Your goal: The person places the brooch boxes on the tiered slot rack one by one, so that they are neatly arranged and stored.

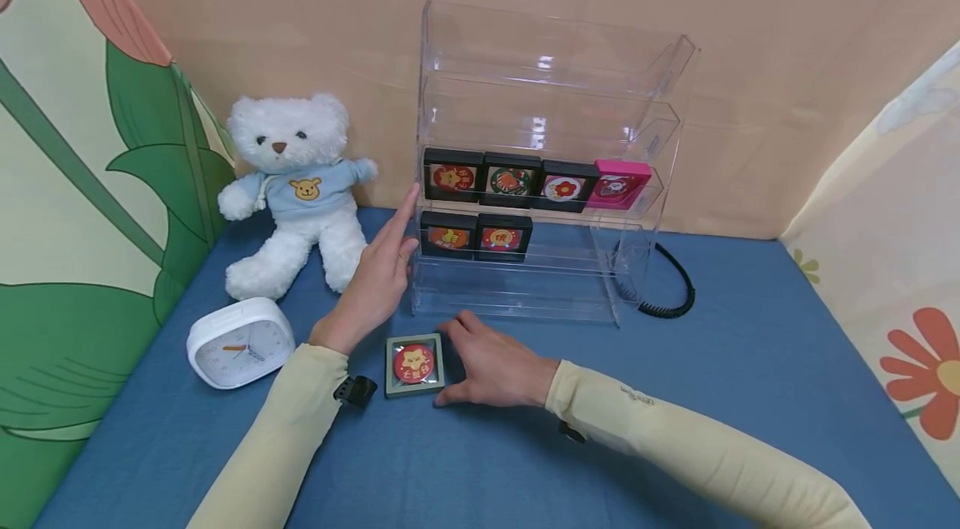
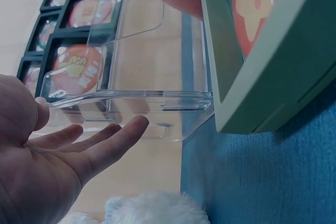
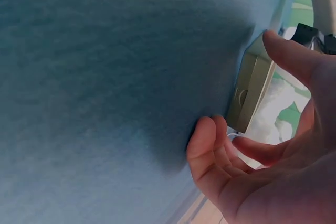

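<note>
A square green-framed box (image 1: pixel 414 365) with a red round badge showing a yellow star figure lies on the blue cloth. Just right of it is my right hand (image 1: pixel 491 362), thumb by the near corner and fingers by the far one. From the right wrist, the thumb overlaps one end of the box (image 3: pixel 251 90), with a gap between thumb and bent fingers. My left hand (image 1: pixel 380 279) reaches to the left side of a clear acrylic display rack (image 1: pixel 517 291), fingers extended along its edge. In the left wrist view, those fingers (image 2: pixel 113 150) are spread beside the clear panel.
Black-framed badge boxes (image 1: pixel 512 179) and a pink box (image 1: pixel 619 184) fill one tier; two more black boxes (image 1: pixel 476 237) stand a tier below. A white teddy bear (image 1: pixel 292 179) and a white clock (image 1: pixel 242 343) are left. A black coiled cord (image 1: pixel 678 287) lies right of the rack.
</note>
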Available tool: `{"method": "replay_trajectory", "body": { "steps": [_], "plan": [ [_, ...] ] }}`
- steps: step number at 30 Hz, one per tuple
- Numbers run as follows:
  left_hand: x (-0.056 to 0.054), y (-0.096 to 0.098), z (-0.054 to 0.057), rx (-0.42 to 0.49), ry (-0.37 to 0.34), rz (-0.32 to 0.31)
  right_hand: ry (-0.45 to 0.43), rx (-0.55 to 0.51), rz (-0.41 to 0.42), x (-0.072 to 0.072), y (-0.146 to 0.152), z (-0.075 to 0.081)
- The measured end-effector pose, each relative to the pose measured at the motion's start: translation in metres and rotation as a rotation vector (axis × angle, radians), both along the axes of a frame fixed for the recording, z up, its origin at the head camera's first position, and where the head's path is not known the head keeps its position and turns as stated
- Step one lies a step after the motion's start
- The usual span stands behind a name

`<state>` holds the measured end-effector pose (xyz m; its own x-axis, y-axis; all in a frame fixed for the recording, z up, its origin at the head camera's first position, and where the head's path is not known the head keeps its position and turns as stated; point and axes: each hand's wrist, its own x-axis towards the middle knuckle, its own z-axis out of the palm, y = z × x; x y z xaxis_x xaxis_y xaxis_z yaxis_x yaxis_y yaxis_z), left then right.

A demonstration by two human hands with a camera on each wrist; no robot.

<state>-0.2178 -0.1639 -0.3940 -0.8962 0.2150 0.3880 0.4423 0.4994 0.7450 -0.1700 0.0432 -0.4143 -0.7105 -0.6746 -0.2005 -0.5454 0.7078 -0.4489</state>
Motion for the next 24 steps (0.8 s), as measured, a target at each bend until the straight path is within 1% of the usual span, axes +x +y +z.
{"method": "replay_trajectory", "body": {
  "steps": [9,13,18,24],
  "plan": [
    [-0.0001,0.0004,0.0000,-0.003,-0.006,0.002,-0.016,0.003,0.031,-0.0026,-0.0016,0.0026],
    [-0.0001,0.0007,0.0005,-0.004,-0.010,0.004,-0.025,-0.004,0.027,-0.0031,-0.0016,0.0036],
    [0.0002,0.0011,0.0010,-0.005,-0.011,0.006,-0.037,-0.015,0.004,-0.0028,-0.0024,0.0029],
    [0.0005,0.0012,0.0019,-0.004,-0.018,0.008,-0.098,-0.070,-0.043,-0.0022,-0.0034,0.0032]
  ]
}}
